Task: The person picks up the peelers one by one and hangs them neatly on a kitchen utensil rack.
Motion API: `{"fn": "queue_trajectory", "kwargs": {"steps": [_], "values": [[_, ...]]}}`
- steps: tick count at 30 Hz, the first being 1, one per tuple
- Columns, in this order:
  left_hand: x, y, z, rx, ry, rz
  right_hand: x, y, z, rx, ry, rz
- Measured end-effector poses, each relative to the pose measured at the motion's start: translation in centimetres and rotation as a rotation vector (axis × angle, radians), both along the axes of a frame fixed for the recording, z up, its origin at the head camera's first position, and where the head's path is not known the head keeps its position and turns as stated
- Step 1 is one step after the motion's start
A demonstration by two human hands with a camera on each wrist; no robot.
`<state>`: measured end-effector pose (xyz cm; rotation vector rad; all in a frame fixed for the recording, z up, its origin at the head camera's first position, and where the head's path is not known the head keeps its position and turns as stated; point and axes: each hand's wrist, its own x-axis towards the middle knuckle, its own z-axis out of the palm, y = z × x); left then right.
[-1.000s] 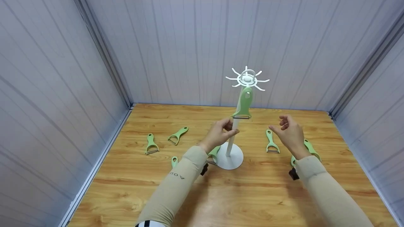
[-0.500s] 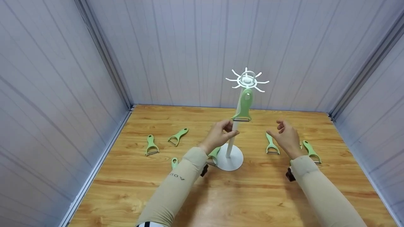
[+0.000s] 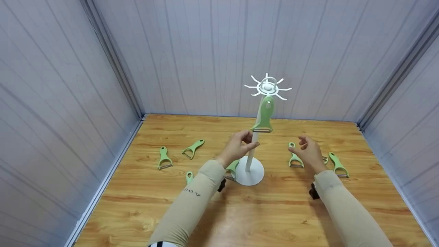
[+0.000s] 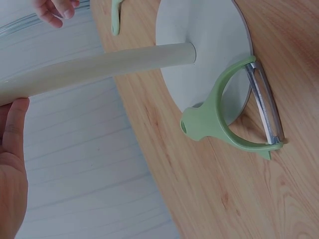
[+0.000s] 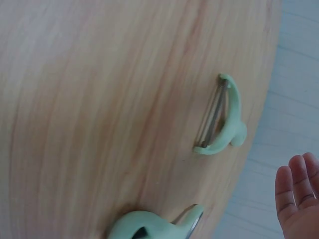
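A white stand (image 3: 251, 156) with a round base and a ring of hooks stands upright on the table. My left hand (image 3: 236, 145) holds its pole between thumb and fingers. From a front hook hangs a green Y-shaped peeler (image 3: 266, 112), blade down. Another peeler (image 4: 207, 122) lies partly on the base, its handle end overlapping the disc. My right hand (image 3: 310, 154) hovers with loosely bent fingers and nothing in it. Just left of it a peeler (image 3: 294, 159) lies on the table, its upper end by my thumb. In the right wrist view that hand's fingers (image 5: 294, 186) look apart from the peelers.
Right of my right hand lies one peeler (image 3: 337, 164), with another (image 3: 325, 160) mostly hidden behind the hand. On the left side lie a peeler (image 3: 164, 157), a slanted one (image 3: 193, 148) and one (image 3: 189, 176) partly behind my sleeve. Panel walls (image 3: 226, 58) enclose the table.
My right hand has come down and a little to the left, towards the nearby peeler, uncovering more of the rightmost one. My left hand stays on the pole.
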<state>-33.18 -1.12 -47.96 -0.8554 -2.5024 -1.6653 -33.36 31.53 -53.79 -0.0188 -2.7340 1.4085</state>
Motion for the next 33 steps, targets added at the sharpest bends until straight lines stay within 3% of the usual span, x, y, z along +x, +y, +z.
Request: {"fn": "queue_trajectory", "kwargs": {"steps": [6,19,33], "values": [[-0.1,0.0,-0.2,0.015,-0.002,0.002,-0.2,0.6,-1.2,-0.041,-0.055,0.013],[-0.1,-0.2,-0.2,0.015,-0.007,0.005,-0.6,0.6,-2.8,0.038,-0.083,0.046],[-0.1,-0.2,0.0,0.006,-0.011,-0.019,-1.7,0.3,-3.9,0.101,-0.196,0.087]]}}
